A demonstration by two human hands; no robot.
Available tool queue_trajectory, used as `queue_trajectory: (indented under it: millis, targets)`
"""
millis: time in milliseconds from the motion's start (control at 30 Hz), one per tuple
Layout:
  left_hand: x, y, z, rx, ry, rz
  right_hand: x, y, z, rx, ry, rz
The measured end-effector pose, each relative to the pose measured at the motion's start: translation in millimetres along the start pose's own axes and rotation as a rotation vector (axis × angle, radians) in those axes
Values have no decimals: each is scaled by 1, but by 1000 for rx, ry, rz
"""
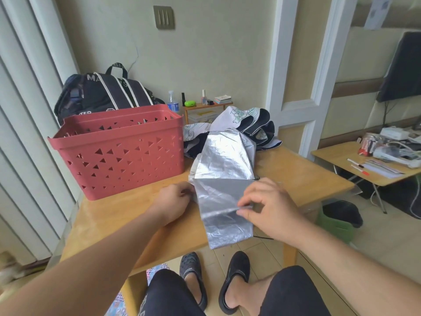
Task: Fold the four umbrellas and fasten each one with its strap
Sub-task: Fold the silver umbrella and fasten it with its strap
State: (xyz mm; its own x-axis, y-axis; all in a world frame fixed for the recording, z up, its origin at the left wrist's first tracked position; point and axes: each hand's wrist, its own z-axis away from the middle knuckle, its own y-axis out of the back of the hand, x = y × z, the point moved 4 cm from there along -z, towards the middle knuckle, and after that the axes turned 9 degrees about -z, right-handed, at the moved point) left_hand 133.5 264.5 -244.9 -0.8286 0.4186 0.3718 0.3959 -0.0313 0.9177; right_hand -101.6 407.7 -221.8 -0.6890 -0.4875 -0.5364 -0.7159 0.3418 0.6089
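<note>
A silver umbrella (224, 165) lies collapsed along the middle of the wooden table (303, 176), its crinkled canopy hanging over the near edge. My left hand (176, 202) grips the canopy's left edge. My right hand (266, 206) pinches a raised fold of the silver fabric between thumb and fingers. Behind the silver one lies a white and dark blue umbrella (248, 123) with a green line print, loose and unfolded. No strap shows clearly.
A red plastic basket (120, 149) stands on the table's left half, a black backpack (107, 92) behind it. A small shelf (205, 106) with bottles stands against the wall. A second low table (373, 163) with clutter sits at right. My feet in dark slippers show below.
</note>
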Motion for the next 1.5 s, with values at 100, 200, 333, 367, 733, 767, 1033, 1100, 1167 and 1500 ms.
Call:
queue_trajectory:
  millis: [100, 200, 333, 367, 733, 767, 1033, 1100, 1167, 1500]
  targets:
    - [-1, -1, 0, 18, 36, 56, 4, -13, 17, -153, 97, 127]
    - [4, 0, 2, 114, 64, 90, 10, -21, 27, -188, 122, 166]
    - [23, 9, 2, 442, -70, -78, 14, -28, 28, -253, 84, 214]
    - [35, 10, 0, 459, -160, -115, 14, -29, 27, -284, 67, 221]
    - [85, -64, -16, -248, -297, -538, 76, -29, -36, -174, -334, 259]
    - [83, -68, -14, -257, -286, -533, 80, -33, -34, -210, -337, 285]
    - [73, -42, -3, 93, -523, -460, 82, -27, -25, -301, -368, 192]
    - [67, -38, 0, 26, -515, -437, 77, -23, -23, -442, -431, 141]
    - [59, -45, 2, -193, -450, -447, 71, -19, -22, -607, -469, 154]
    - [58, -58, 4, -402, -403, -505, 55, -6, -44, -304, -316, 360]
